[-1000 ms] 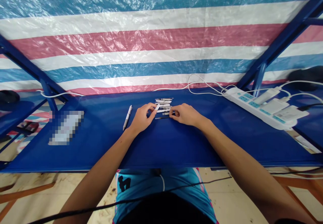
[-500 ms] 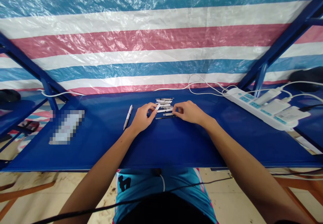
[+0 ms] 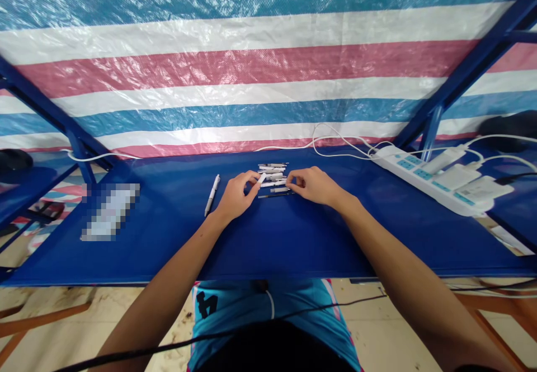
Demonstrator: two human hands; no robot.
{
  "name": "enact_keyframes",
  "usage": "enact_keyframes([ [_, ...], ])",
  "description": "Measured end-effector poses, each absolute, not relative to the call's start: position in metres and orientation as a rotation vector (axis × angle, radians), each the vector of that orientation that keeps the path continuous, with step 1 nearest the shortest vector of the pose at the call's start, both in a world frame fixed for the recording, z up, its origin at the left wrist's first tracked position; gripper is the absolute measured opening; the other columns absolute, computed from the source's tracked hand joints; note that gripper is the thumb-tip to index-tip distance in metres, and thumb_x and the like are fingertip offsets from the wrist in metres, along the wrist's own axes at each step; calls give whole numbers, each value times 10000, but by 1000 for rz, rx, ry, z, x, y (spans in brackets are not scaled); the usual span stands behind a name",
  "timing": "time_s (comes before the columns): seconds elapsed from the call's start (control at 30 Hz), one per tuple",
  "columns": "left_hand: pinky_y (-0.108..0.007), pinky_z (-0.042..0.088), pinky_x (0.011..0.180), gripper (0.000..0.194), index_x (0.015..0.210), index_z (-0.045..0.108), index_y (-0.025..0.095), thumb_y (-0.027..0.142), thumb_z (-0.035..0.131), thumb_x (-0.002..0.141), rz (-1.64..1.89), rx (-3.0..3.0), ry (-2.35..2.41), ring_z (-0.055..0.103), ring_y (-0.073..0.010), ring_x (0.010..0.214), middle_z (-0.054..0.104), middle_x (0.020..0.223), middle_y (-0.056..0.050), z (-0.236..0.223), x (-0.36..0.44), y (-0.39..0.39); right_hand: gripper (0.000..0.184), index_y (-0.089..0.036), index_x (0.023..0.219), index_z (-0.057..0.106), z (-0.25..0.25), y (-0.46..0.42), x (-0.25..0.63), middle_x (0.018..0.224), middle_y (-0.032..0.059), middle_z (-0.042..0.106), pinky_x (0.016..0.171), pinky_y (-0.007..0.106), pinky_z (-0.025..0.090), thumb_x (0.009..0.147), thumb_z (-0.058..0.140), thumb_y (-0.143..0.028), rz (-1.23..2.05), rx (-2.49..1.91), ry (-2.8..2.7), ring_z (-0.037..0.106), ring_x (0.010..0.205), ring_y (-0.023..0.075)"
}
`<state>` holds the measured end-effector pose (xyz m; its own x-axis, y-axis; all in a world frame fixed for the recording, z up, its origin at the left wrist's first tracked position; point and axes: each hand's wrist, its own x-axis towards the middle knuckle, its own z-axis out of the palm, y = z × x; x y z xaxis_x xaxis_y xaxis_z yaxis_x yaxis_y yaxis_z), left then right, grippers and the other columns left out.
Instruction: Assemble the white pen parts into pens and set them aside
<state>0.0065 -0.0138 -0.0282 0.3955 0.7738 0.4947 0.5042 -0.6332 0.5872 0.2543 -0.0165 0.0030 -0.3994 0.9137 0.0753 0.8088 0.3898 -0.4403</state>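
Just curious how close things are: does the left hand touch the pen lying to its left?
Apart. The head view shows blue tabletop between the left hand and that pen.

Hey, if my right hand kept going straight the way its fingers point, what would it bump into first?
Probably the cluster of white pen pieces, just left of your right hand at the fingertips; whether they already touch is hard to tell.

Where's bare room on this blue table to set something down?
Between the right hand and the power strip; between the lone pen and the pixelated item; and near you, between your forearms. Crowded: the pen bunch between right and left hand.
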Motion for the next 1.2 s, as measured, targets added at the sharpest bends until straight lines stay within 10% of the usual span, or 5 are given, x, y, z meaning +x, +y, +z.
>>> enact_keyframes([
  [1.2, -306, 541, 766, 143, 992, 676, 216, 271, 548, 959, 1068, 2316, 1117, 703, -199, 800, 755, 847, -32, -28, 7, -13, 161, -225, 955, 795, -2, -20, 245, 642, -17, 657, 622, 242, 335, 884, 659, -180, 632, -1400, -2431, 542, 567, 122],
])
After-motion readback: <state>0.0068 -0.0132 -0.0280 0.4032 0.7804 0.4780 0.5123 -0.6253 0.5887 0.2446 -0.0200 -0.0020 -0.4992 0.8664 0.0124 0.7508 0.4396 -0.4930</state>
